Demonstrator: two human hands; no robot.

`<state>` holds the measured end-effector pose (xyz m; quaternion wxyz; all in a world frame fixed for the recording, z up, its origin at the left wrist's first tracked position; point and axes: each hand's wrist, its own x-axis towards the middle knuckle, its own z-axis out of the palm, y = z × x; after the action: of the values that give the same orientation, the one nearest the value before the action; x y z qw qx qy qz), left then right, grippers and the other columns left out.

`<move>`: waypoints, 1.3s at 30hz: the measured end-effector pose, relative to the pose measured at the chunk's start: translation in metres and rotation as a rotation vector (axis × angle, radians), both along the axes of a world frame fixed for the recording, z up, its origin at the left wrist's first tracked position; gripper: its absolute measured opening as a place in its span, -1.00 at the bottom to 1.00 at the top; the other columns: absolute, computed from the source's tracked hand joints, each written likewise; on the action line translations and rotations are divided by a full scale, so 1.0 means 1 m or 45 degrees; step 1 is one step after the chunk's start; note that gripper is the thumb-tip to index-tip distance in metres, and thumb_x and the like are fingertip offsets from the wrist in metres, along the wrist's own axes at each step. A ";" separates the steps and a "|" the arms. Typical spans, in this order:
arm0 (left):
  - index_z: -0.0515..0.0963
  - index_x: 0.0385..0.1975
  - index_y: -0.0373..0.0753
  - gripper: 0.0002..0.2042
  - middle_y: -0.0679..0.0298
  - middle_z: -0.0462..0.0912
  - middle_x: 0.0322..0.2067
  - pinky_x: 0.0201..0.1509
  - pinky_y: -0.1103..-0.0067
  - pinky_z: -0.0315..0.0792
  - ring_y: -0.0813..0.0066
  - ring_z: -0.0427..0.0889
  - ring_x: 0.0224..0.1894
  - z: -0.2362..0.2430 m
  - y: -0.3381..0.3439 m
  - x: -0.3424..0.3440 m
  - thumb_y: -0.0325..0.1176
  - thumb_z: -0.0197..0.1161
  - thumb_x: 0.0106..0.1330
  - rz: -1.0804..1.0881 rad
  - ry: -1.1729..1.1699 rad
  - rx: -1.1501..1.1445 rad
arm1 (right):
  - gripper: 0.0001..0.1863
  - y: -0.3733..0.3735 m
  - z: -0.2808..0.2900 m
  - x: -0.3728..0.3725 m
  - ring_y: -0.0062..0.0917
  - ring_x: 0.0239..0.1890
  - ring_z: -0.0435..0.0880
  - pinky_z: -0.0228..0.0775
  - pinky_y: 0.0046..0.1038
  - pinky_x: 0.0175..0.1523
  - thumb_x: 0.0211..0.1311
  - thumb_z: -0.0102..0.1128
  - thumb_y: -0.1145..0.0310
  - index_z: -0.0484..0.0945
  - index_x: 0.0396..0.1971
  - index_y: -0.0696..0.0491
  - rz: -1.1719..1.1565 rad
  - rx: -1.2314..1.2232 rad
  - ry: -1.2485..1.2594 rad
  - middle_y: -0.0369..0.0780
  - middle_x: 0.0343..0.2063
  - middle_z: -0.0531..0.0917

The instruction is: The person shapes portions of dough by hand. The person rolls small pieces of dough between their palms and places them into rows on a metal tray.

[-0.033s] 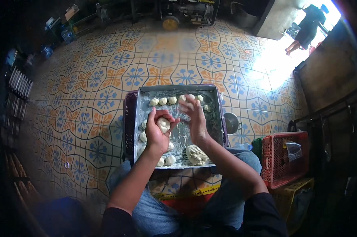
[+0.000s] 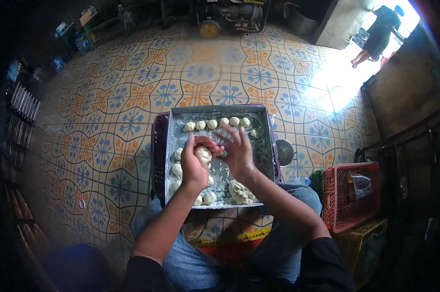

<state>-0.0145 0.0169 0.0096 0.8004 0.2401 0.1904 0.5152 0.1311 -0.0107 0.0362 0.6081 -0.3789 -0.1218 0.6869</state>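
Note:
Cupped fingers of my left hand (image 2: 198,163) hold a pale dough ball (image 2: 203,155) over a floured metal tray (image 2: 266,160). Just to its right, my right hand (image 2: 237,151) has its fingers spread and bent, with no dough visible in it. A row of small dough balls (image 2: 212,124) lies along the tray's far side, and several more (image 2: 176,169) lie along its left side and near left. A large rough dough lump (image 2: 240,193) sits at the near right. The tray rests on a dark purple crate (image 2: 159,151) between my knees.
A red crate (image 2: 356,197) on a yellow crate (image 2: 358,253) and a metal bowl (image 2: 285,152) stand to the right. A rack (image 2: 23,104) lines the left. A wheeled machine (image 2: 229,18) is at the back. A person (image 2: 378,34) is in the bright doorway over patterned tiles (image 2: 118,107).
My right hand has moved slightly down and left, toward the dough ball. My left hand has shifted slightly right, still holding the ball.

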 end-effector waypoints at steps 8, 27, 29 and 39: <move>0.25 0.46 -0.20 -0.39 0.13 0.21 0.49 0.62 0.27 -0.28 0.25 -0.06 0.61 0.035 0.004 0.030 0.09 -0.24 0.60 0.231 0.912 0.847 | -0.39 -0.041 0.008 -0.038 -0.36 0.49 0.22 0.01 -0.34 0.51 0.65 -0.30 0.03 0.28 0.43 0.16 -0.094 0.579 -0.678 -0.03 0.42 0.32; 0.07 0.54 -0.15 -0.14 0.09 0.14 0.51 0.57 0.27 -0.02 0.20 0.13 0.53 -0.006 -0.023 0.023 0.42 -0.42 0.46 -0.545 -0.735 -0.136 | -0.41 0.013 0.003 0.021 -0.02 0.47 0.28 0.04 0.00 0.51 0.37 0.06 -0.08 0.57 0.22 -0.01 0.624 1.658 -1.888 0.07 0.37 0.40; -0.10 0.58 -0.15 -0.16 0.03 -0.11 0.57 0.62 0.28 -0.17 0.10 -0.12 0.61 0.043 -0.030 0.042 0.37 -0.45 0.49 -0.272 -0.172 -0.468 | -0.38 0.026 0.003 0.023 0.00 0.53 0.12 -0.06 0.00 0.55 0.36 0.05 -0.13 0.54 0.26 -0.06 0.511 0.991 -2.031 0.04 0.46 0.25; 0.17 0.48 -0.24 -0.41 0.09 0.30 0.44 0.59 0.36 0.08 0.18 0.24 0.50 -0.003 -0.014 0.032 -0.01 -0.20 0.59 -0.327 -0.538 -0.193 | -0.56 0.030 0.003 0.019 -0.04 0.20 0.58 0.43 -0.11 0.26 0.22 0.18 0.14 0.63 0.02 0.08 -0.225 1.427 -1.878 -0.01 0.12 0.62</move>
<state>0.0176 0.0028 0.0071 0.8969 0.0888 0.0249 0.4324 0.1500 0.0189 0.0393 0.5213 -0.3785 -0.7622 0.0644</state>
